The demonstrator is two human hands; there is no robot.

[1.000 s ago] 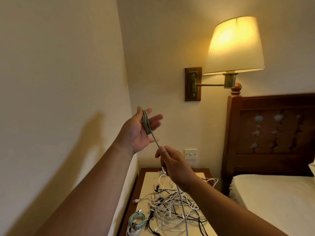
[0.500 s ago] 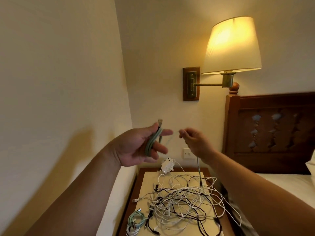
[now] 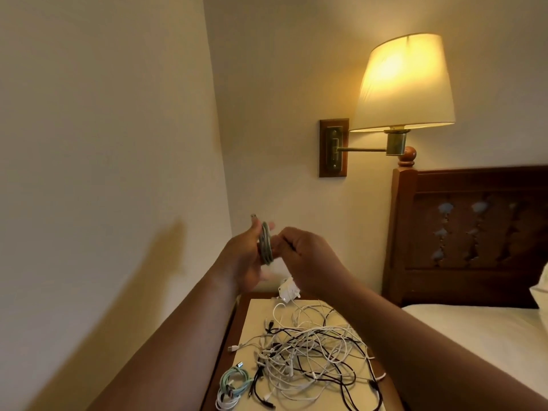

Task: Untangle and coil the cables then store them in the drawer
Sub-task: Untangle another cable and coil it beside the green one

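Observation:
My left hand [image 3: 243,259] is raised above the nightstand and holds a coil of grey-green cable [image 3: 265,246] between thumb and fingers, a USB plug sticking up at its top. My right hand [image 3: 308,259] is pressed up against the coil, fingers curled and pinching the cable's free end beside it. Below lies a tangle of white and black cables [image 3: 308,357] on the nightstand [image 3: 237,321]. Two small coiled cables, green and white [image 3: 232,387], lie at its front left. The drawer is not in view.
A white charger plug [image 3: 287,290] sits at the back of the nightstand. The wall runs close on the left. A lit wall lamp [image 3: 403,84] hangs above. The wooden headboard [image 3: 474,232] and bed [image 3: 480,336] stand on the right.
My right hand has come left to the coil, bringing the last hanging length of cable up off the pile. The coil in my left hand is thicker.

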